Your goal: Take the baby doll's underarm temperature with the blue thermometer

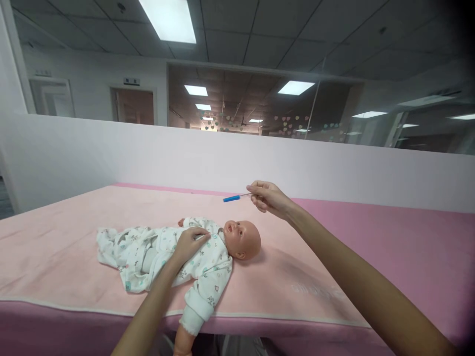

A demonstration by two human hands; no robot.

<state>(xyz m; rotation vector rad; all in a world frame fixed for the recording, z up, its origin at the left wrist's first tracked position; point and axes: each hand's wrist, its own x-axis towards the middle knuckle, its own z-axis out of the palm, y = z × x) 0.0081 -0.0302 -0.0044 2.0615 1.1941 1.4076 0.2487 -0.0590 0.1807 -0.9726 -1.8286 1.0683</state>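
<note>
A baby doll (243, 240) in a white printed outfit lies on its back on the pink mat, head to the right. My left hand (191, 242) rests on the doll's chest, fingers laid over the clothing and the thumb apart. Up and to the right of the doll's face, my right hand (270, 198) is closed in a pinch on a thin stick with a blue end (232, 198). The blue end points left, above the mat and apart from the doll. The rest of the stick is partly hidden by my fingers.
The pink mat (67, 267) covers a padded table, whose darker pink surface (401, 242) shows at right. One doll arm hangs over the front edge. A low white wall (208, 158) with glass above stands behind the table.
</note>
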